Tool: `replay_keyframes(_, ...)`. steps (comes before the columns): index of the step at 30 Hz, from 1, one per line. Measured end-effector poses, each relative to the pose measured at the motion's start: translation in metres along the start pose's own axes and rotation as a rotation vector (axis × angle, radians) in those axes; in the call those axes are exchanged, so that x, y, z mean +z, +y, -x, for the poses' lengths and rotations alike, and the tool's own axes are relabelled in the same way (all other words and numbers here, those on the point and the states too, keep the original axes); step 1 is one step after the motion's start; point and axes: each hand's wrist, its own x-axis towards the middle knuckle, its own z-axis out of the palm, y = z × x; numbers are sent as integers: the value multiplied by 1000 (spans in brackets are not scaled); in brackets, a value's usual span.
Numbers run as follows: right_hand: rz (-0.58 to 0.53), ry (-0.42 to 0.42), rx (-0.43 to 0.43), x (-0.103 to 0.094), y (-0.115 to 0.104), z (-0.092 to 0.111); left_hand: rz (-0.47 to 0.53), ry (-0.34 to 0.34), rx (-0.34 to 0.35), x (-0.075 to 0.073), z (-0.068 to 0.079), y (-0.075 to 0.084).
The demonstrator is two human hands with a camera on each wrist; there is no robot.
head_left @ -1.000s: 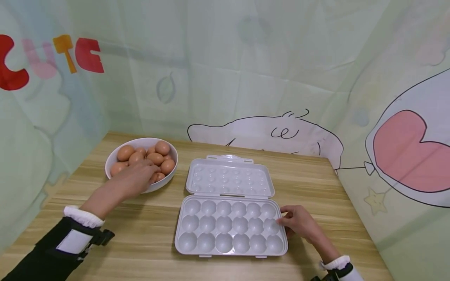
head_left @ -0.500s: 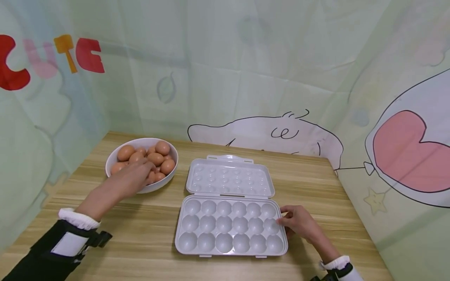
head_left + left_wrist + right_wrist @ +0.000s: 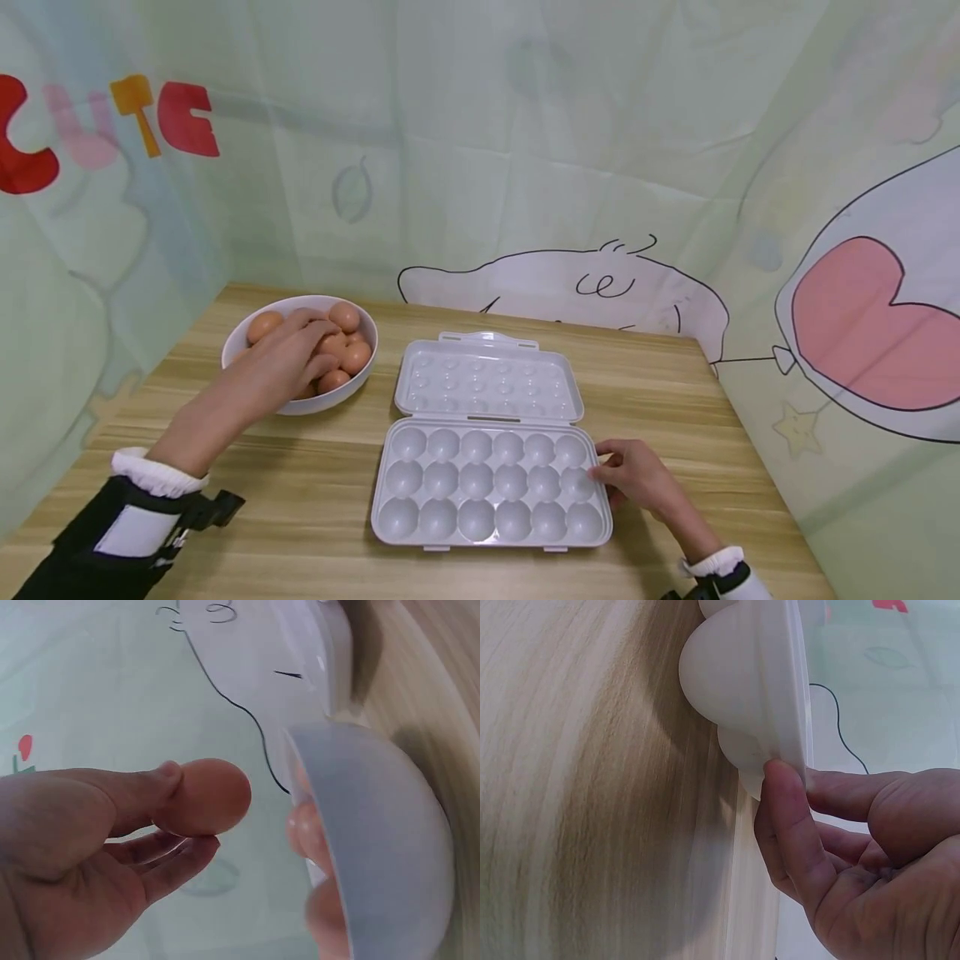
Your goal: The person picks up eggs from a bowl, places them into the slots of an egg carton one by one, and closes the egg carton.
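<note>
My left hand [image 3: 273, 362] is over a white bowl [image 3: 326, 404] heaped with brown eggs [image 3: 356, 358] at the back left. In the left wrist view its thumb and fingers pinch one egg [image 3: 211, 796], apart from the bowl's rim; in the head view the hand hides this egg. My right hand [image 3: 637, 477] holds the right edge of an opened egg tray [image 3: 491, 538], thumb on top and fingers beneath, as the right wrist view shows. Rows of round hollows in the tray hold nothing. Its dimpled lid [image 3: 487, 385] lies folded back behind.
Both things stand on a wood-grain table [image 3: 330, 508]. A printed cloth [image 3: 480, 167] with cartoon drawings hangs behind and at both sides. Wooden surface separates the bowl from the tray.
My left hand has lifted from among the eggs with one pinched in its fingers. The right hand stays at the tray's edge, and the view has shifted very slightly.
</note>
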Motion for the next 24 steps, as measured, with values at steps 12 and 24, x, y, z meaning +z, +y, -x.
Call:
replay_keyframes(12,1,-18,-22,1,0,-2,-98,205,-98,1,-8,58)
replay_keyframes(24,24,1,2,1,0,0,-26,-6,-128,40,-11,80)
